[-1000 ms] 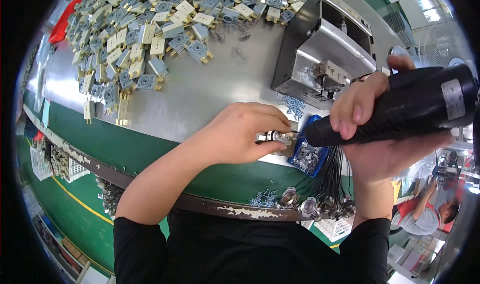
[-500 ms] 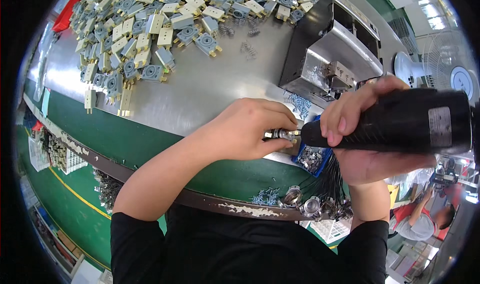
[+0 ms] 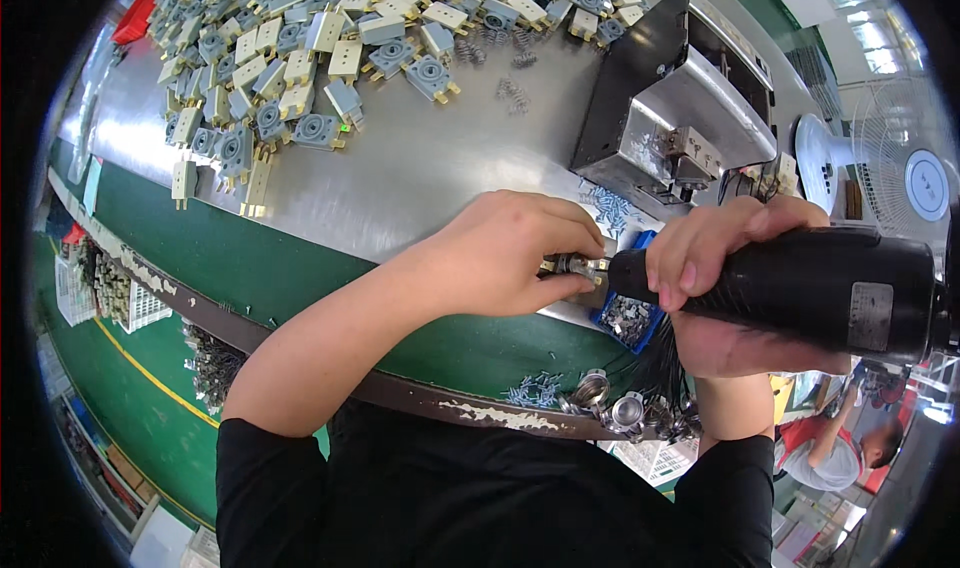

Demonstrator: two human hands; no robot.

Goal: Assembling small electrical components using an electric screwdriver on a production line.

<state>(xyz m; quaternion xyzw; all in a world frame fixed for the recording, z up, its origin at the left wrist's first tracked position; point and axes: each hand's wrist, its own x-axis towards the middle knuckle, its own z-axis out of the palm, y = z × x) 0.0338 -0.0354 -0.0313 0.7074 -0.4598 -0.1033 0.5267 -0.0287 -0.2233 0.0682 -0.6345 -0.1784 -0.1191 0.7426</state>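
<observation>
Between the thumb and fingers of my left hand point(image 3: 512, 250) is a small part with shiny metal and brass-coloured pieces point(image 3: 578, 266), mostly covered by the fingers. My right hand point(image 3: 705, 253) is wrapped round a black power screwdriver point(image 3: 800, 288), held roughly level. Its nose points left and meets the right end of the small part; the tip itself is hard to make out. Just below the nose stands a blue bin point(image 3: 653, 326) with small metal pieces point(image 3: 628, 320). Blue screws point(image 3: 612, 208) lie beyond my left fingertips.
Many grey and cream plug-like housings point(image 3: 340, 58) are heaped at the far left, with loose springs point(image 3: 513, 96) beside them. A metal fixture point(image 3: 690, 98) stands far right, near a fan point(image 3: 925, 183). More screws point(image 3: 535, 388), metal cups point(image 3: 628, 413) and black wires point(image 3: 660, 368) lie at the near edge. A co-worker point(image 3: 830, 458) is at right.
The screwdriver's rear end has dropped slightly in the view, with my right hand still round it. My left hand keeps its grip on the small part. The whole view has shifted a little.
</observation>
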